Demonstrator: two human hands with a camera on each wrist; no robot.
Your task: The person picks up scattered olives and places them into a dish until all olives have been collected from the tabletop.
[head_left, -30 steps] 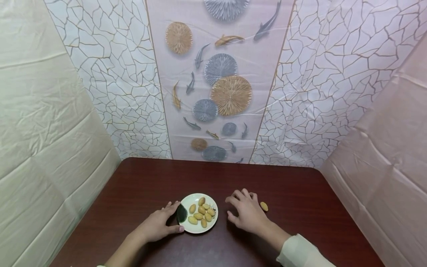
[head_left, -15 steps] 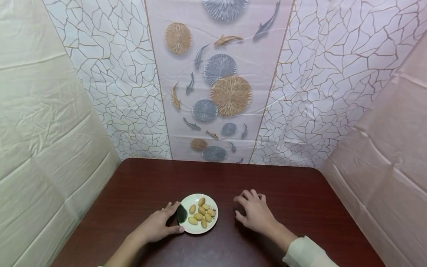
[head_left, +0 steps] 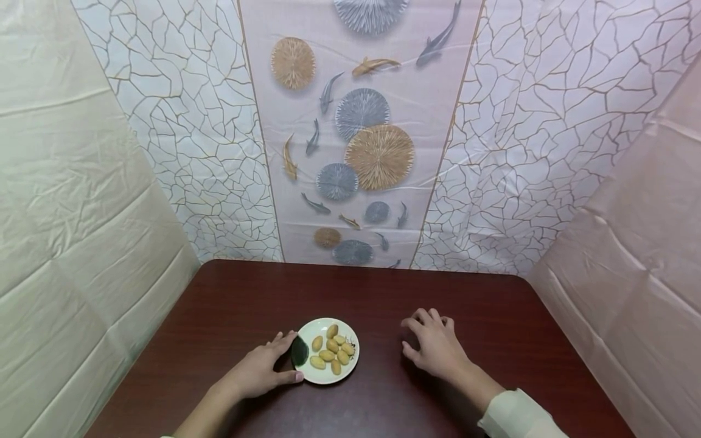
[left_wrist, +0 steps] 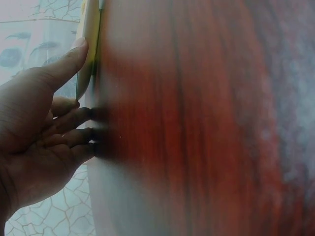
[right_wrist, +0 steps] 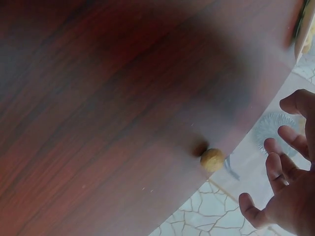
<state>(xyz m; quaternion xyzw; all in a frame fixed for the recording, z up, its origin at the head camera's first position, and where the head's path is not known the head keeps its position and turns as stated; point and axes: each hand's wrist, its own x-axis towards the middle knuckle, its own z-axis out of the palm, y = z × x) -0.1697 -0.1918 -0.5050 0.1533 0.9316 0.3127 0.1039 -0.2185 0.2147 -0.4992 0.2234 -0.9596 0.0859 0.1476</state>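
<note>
My left hand (head_left: 256,368) holds the left rim of a small white plate (head_left: 313,375) that has a dark green patch. Thumb and index finger lie along the rim; the left wrist view shows the thumb (left_wrist: 69,64) against the plate's edge. Several small yellow oval fruits (head_left: 327,355) lie on the plate. To the plate's right, my right hand (head_left: 438,350) hovers low over the table with loosely bent, spread fingers and nothing between them. One more yellow fruit (right_wrist: 212,160) lies on the table near those fingers; in the head view the hand hides it.
The dark red-brown wooden table (head_left: 356,292) has rounded far corners. Behind it hangs a patterned cloth (head_left: 378,152) with fish and round motifs. Pale cloth walls (head_left: 98,213) stand at both sides.
My right hand has moved to the right, away from the plate, and now covers the loose fruit in the head view. My left hand and the plate stay put.
</note>
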